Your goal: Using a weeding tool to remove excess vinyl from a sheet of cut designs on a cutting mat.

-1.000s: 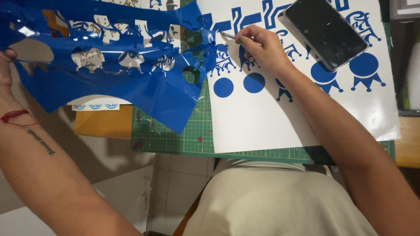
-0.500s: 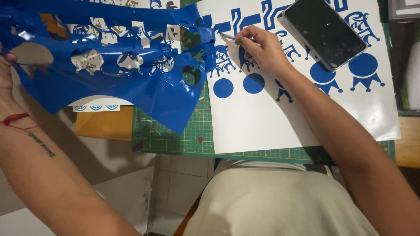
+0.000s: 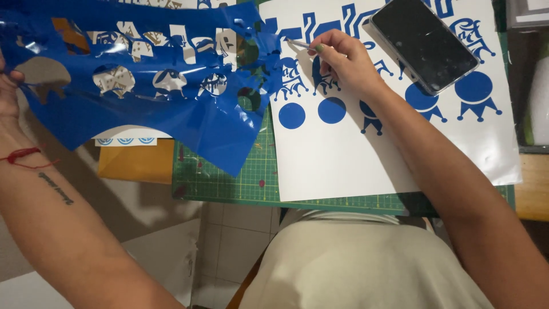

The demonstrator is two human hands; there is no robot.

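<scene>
Two blue discs (image 3: pixel 311 113) lie just below the right hand (image 3: pixel 343 60), fingers pinched on a thin tool (image 3: pixel 298 44); the left hand (image 3: pixel 8 86) clamps peeled blue vinyl (image 3: pixel 171 123).

- Wooden table (image 3: pixel 534 186), bare only at right edge.
- Green cutting mat (image 3: pixel 229 177) with printed grid, flat on table, spotted with small vinyl scraps.
- White backing sheet (image 3: pixel 337 166) with blue cut shapes, flat on mat, covering its right part.
- Black phone (image 3: pixel 423 43), screen dark, lying on sheet's upper area.
- Brown envelope (image 3: pixel 134 163), just left of mat, beneath small white sticker sheet (image 3: pixel 128 137).
</scene>
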